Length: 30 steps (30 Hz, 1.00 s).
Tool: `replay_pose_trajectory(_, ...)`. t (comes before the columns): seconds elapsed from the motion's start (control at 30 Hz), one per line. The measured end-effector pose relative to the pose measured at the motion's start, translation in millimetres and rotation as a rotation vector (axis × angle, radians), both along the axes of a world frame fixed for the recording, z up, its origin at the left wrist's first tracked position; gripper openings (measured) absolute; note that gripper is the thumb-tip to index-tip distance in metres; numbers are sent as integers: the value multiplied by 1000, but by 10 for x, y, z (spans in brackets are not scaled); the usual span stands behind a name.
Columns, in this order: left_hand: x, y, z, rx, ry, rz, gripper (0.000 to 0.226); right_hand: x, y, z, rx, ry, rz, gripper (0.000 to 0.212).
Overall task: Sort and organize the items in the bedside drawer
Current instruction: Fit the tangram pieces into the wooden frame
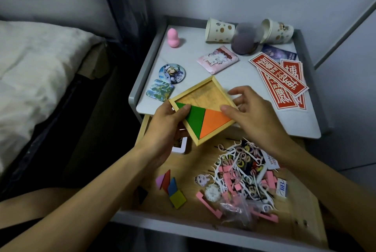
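Beside a bed with white bedding (pixel 30 68) at left, we see a grey bedside table top (pixel 183 56) carrying what we take to be cleared-out items. These are red printed stickers (pixel 284 81) at right, two tipped spotted paper cups (pixel 218 30) at the far edge, and a pink gourd-shaped sponge (pixel 173 38) and a round picture badge (pixel 172 73) toward the left. Below it, nearer us, the pale wooden drawer (pixel 142 129) is open, and much is left there. A tangled heap of hair ties, pink clips and white picks (pixel 244 170) fills its right half. We judge the sorting partway through at best.

Above the drawer's far edge is the square wooden puzzle tray (pixel 211 93), turned corner-on. The left hand (pixel 168 121) grips its near left side, fingers curled beneath and thumb pressed on the green triangular piece (pixel 195 117). The right hand (pixel 252 113) is slack. Its thumb rests at the tray's right corner, beside the orange triangular piece (pixel 213 121). Its fingers spread loosely just past the far right rim, closing on nothing we can see. The two triangles fill the tray's near half, and the far half is bare wood. The small loose coloured puzzle pieces (pixel 171 186) lie on the drawer floor at near left, well apart from both hands and not yet fitted.
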<state>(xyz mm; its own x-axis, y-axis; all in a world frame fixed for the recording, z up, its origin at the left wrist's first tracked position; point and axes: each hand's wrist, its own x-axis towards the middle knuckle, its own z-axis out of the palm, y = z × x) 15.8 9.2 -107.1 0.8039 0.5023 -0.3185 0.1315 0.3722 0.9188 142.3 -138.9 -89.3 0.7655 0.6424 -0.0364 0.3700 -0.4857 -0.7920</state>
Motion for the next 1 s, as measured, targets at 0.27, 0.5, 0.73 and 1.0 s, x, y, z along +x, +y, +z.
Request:
replay_pose_trajectory(0.27, -27, 45, 29, -8, 11, -1, 15, -50, -13, -24, 147, 426, 67, 8)
replay_pose_trajectory(0.5, -33, 22, 93, -49, -3, 19, 17, -62, 12, -35, 193, 443, 63, 10)
replay_pose_trajectory(0.73, -91, -54, 78, 66, 4, 8, 36, -159, 78, -109, 231, 397, 39, 12)
replay_pose_trajectory(1.0, -126, 201, 205, 42, 20, 125, 48, -292, 207, -43, 319, 479, 32, 20)
